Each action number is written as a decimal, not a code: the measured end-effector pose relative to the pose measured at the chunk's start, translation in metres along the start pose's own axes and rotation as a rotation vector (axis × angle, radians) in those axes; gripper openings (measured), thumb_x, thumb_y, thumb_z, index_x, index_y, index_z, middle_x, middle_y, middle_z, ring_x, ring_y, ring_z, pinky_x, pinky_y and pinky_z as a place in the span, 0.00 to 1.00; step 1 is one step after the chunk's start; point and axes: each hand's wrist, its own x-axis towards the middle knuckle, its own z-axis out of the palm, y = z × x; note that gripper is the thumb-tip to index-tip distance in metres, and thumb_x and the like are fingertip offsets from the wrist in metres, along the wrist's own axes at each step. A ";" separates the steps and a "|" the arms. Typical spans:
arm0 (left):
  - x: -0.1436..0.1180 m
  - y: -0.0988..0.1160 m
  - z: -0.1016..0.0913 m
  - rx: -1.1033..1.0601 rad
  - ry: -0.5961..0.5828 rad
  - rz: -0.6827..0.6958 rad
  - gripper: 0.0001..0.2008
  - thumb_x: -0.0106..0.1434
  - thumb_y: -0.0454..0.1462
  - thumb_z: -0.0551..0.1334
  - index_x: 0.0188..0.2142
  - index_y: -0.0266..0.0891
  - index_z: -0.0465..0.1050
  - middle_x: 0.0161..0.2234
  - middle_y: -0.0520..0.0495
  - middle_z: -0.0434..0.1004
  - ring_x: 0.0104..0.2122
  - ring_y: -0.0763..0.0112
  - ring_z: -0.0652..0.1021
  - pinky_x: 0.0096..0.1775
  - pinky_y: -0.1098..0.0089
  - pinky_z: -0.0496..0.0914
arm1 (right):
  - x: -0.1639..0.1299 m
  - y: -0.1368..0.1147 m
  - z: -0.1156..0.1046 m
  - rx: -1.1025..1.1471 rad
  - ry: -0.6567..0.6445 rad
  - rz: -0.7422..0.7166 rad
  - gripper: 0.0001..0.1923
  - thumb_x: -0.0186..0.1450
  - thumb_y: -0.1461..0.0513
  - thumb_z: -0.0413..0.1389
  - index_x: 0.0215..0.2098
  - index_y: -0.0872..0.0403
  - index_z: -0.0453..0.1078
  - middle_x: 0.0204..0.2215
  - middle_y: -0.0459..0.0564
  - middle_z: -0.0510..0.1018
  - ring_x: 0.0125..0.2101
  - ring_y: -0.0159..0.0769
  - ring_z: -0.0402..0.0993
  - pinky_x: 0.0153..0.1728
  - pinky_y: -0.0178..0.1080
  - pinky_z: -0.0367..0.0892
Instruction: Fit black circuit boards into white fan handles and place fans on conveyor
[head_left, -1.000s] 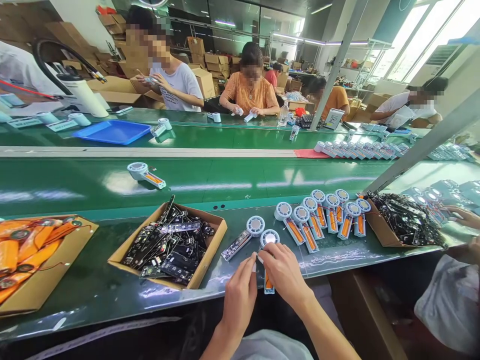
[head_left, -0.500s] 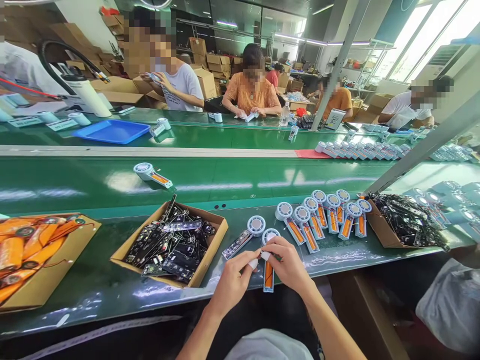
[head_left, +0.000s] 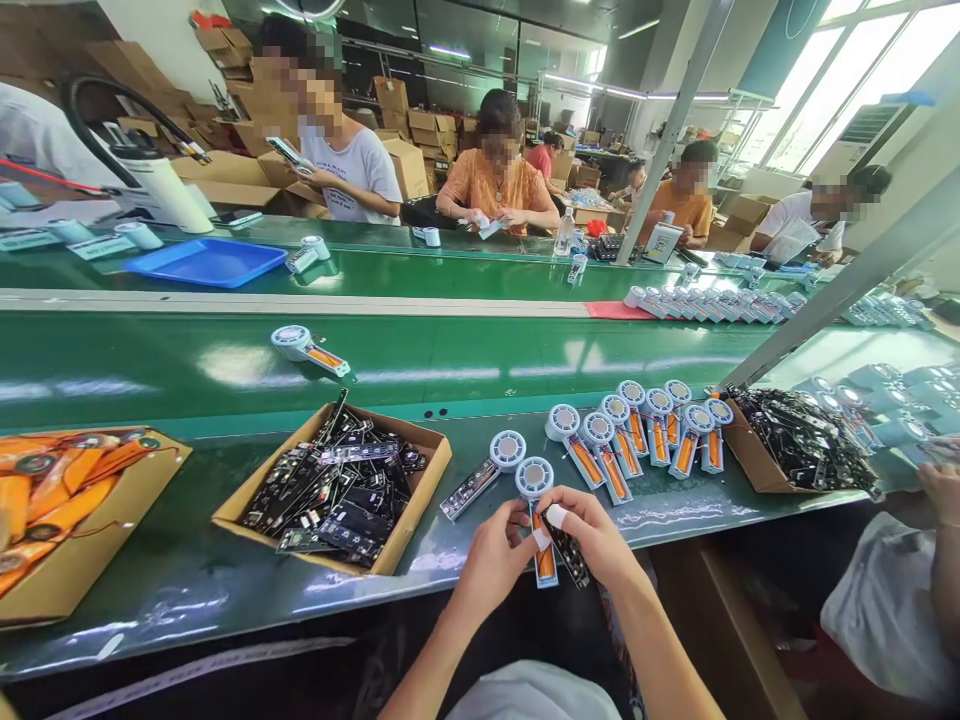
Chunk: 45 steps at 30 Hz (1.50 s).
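The right hand [head_left: 589, 530] has its fingers pinching the upper end of a narrow black circuit board [head_left: 570, 556], which slants down just to the right of the handle of a light-blue plastic fan body with a round grille head [head_left: 535, 478]. The fan body lies on the glossy dark-green counter [head_left: 285, 592] near its front edge, an orange battery showing in its open handle. The left hand [head_left: 495, 552] is at the other side of the handle, its fingers bent in; whether they grip anything is too small to tell. Both thumbs wear white covers, and the hands hide the handle's upper part.

Just to the left lies a second light-blue fan body [head_left: 508, 450], a board along its handle. Beyond it stands a shallow cardboard box [head_left: 421, 505] heaped with black boards, and at the far left another cardboard box [head_left: 112, 545] full of orange batteries. To the right, a cluster of light-blue fan bodies [head_left: 598, 430] with orange batteries crowds up to a board-filled carton [head_left: 750, 462]. A slanting grey metal post [head_left: 814, 308] rises behind that carton, blocking part of the view. Ahead, a single fan body [head_left: 291, 340] lies on the green surface.
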 end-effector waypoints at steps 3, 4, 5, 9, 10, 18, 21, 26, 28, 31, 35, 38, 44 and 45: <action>0.007 0.005 0.003 -0.275 -0.194 -0.016 0.20 0.53 0.47 0.69 0.40 0.35 0.76 0.37 0.43 0.82 0.33 0.64 0.80 0.40 0.63 0.74 | -0.006 -0.001 0.001 -0.029 -0.056 -0.055 0.15 0.61 0.50 0.60 0.33 0.54 0.71 0.28 0.46 0.74 0.28 0.33 0.68 0.33 0.36 0.67; 0.006 0.008 0.004 -0.373 -0.217 -0.014 0.21 0.53 0.48 0.70 0.40 0.36 0.76 0.37 0.43 0.83 0.36 0.62 0.81 0.43 0.62 0.74 | -0.009 -0.001 0.001 -0.043 -0.060 -0.078 0.15 0.61 0.50 0.61 0.34 0.53 0.71 0.29 0.47 0.74 0.29 0.33 0.69 0.32 0.36 0.67; 0.004 0.010 0.004 -0.449 -0.204 -0.011 0.22 0.53 0.49 0.70 0.40 0.36 0.75 0.38 0.43 0.83 0.39 0.60 0.81 0.45 0.62 0.73 | -0.011 -0.001 0.000 -0.057 -0.045 -0.103 0.16 0.60 0.50 0.62 0.35 0.53 0.71 0.30 0.48 0.75 0.30 0.34 0.70 0.32 0.36 0.68; -0.003 0.012 0.008 -0.511 -0.061 0.044 0.21 0.59 0.50 0.66 0.44 0.38 0.70 0.38 0.44 0.81 0.38 0.61 0.81 0.46 0.61 0.73 | -0.016 0.000 -0.009 -0.193 0.118 -0.200 0.15 0.62 0.56 0.61 0.45 0.52 0.68 0.34 0.49 0.76 0.34 0.36 0.73 0.35 0.36 0.70; -0.004 0.011 0.009 -0.483 -0.046 0.064 0.19 0.61 0.50 0.64 0.44 0.39 0.69 0.37 0.45 0.81 0.36 0.63 0.81 0.44 0.62 0.74 | -0.017 0.000 -0.011 -0.270 0.161 -0.215 0.16 0.63 0.58 0.59 0.49 0.51 0.66 0.34 0.48 0.76 0.33 0.36 0.73 0.35 0.36 0.70; -0.005 0.010 0.006 -0.244 0.130 0.114 0.15 0.65 0.45 0.59 0.47 0.39 0.66 0.38 0.46 0.77 0.34 0.67 0.77 0.39 0.67 0.72 | -0.029 -0.018 0.001 -1.293 0.059 -0.207 0.10 0.69 0.68 0.46 0.39 0.52 0.69 0.28 0.50 0.78 0.26 0.37 0.73 0.26 0.36 0.56; -0.008 0.020 0.001 -0.242 0.051 0.075 0.15 0.63 0.45 0.59 0.46 0.40 0.67 0.35 0.49 0.76 0.32 0.69 0.76 0.37 0.69 0.71 | -0.031 -0.030 0.007 -1.243 -0.242 -0.206 0.08 0.68 0.60 0.55 0.30 0.51 0.66 0.21 0.44 0.74 0.21 0.34 0.68 0.23 0.35 0.51; -0.015 0.029 -0.004 -0.376 -0.062 -0.008 0.17 0.64 0.48 0.57 0.45 0.40 0.68 0.34 0.50 0.75 0.33 0.68 0.76 0.36 0.69 0.70 | -0.024 -0.025 0.012 -0.784 -0.249 -0.144 0.18 0.70 0.56 0.52 0.23 0.53 0.63 0.18 0.42 0.70 0.19 0.28 0.63 0.24 0.32 0.54; -0.017 0.026 -0.006 -0.481 -0.093 -0.021 0.19 0.65 0.49 0.56 0.48 0.39 0.68 0.37 0.48 0.76 0.36 0.66 0.77 0.39 0.68 0.71 | -0.022 -0.015 0.014 -0.523 -0.200 -0.007 0.24 0.71 0.50 0.49 0.21 0.53 0.61 0.14 0.40 0.65 0.16 0.26 0.58 0.21 0.31 0.53; -0.020 0.019 -0.007 -0.543 -0.142 0.031 0.20 0.63 0.46 0.61 0.51 0.39 0.68 0.46 0.44 0.77 0.45 0.61 0.77 0.47 0.64 0.71 | -0.022 0.001 0.017 -0.258 -0.105 0.069 0.31 0.70 0.41 0.45 0.18 0.52 0.57 0.10 0.39 0.61 0.13 0.24 0.52 0.18 0.31 0.51; -0.024 0.014 -0.001 -0.451 -0.142 0.093 0.23 0.60 0.44 0.66 0.54 0.41 0.67 0.51 0.42 0.76 0.52 0.58 0.75 0.55 0.61 0.67 | -0.023 0.012 0.024 -0.119 0.016 0.065 0.32 0.67 0.37 0.46 0.18 0.51 0.54 0.09 0.37 0.57 0.11 0.23 0.48 0.16 0.31 0.47; -0.025 0.012 0.007 -0.384 -0.063 0.078 0.21 0.63 0.46 0.63 0.52 0.41 0.68 0.49 0.42 0.77 0.51 0.58 0.76 0.54 0.62 0.68 | -0.025 0.009 0.028 -0.097 0.104 0.023 0.32 0.66 0.36 0.47 0.20 0.51 0.55 0.09 0.36 0.56 0.12 0.23 0.47 0.15 0.31 0.46; -0.020 0.017 0.012 -0.237 0.110 0.080 0.11 0.66 0.44 0.55 0.41 0.41 0.69 0.31 0.50 0.74 0.33 0.67 0.76 0.37 0.69 0.71 | -0.047 0.005 0.041 -0.190 0.239 -0.106 0.18 0.70 0.48 0.54 0.44 0.55 0.69 0.24 0.42 0.70 0.25 0.29 0.65 0.26 0.31 0.61; -0.019 0.018 0.012 -0.216 0.122 0.090 0.10 0.66 0.43 0.54 0.39 0.41 0.68 0.29 0.51 0.74 0.31 0.67 0.75 0.36 0.69 0.71 | -0.050 0.008 0.043 -0.222 0.261 -0.121 0.19 0.70 0.50 0.54 0.50 0.55 0.68 0.26 0.43 0.72 0.27 0.31 0.67 0.27 0.31 0.63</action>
